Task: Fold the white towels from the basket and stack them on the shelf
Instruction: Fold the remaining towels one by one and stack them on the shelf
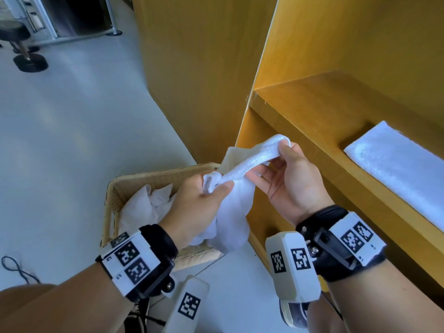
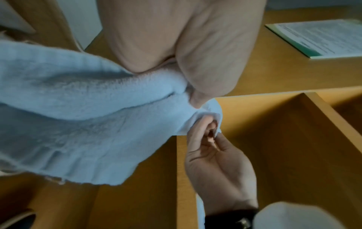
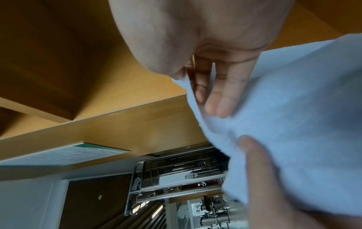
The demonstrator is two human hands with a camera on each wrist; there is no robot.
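A white towel (image 1: 236, 200) hangs bunched between both hands above the wicker basket (image 1: 153, 176). My left hand (image 1: 199, 200) grips it near one edge, thumb pressed on the cloth. My right hand (image 1: 286, 169) pinches another part of its edge between thumb and forefinger, its other fingers loose. In the left wrist view the towel (image 2: 78, 124) fills the left side and the right hand (image 2: 213, 153) pinches a corner. The right wrist view shows the towel (image 3: 293, 108) under my fingers (image 3: 221, 96). More crumpled towels (image 1: 146, 205) lie in the basket. A folded towel (image 1: 396, 164) lies on the wooden shelf (image 1: 312, 111).
The yellow-brown shelf unit stands to the right, with an upright side panel (image 1: 262, 68) close to my right hand. The basket sits on a pale floor (image 1: 72, 140). A stool base (image 1: 30, 62) stands far left. A black cable (image 1: 16, 267) lies on the floor. A paper sheet (image 2: 321, 37) lies on the shelf top.
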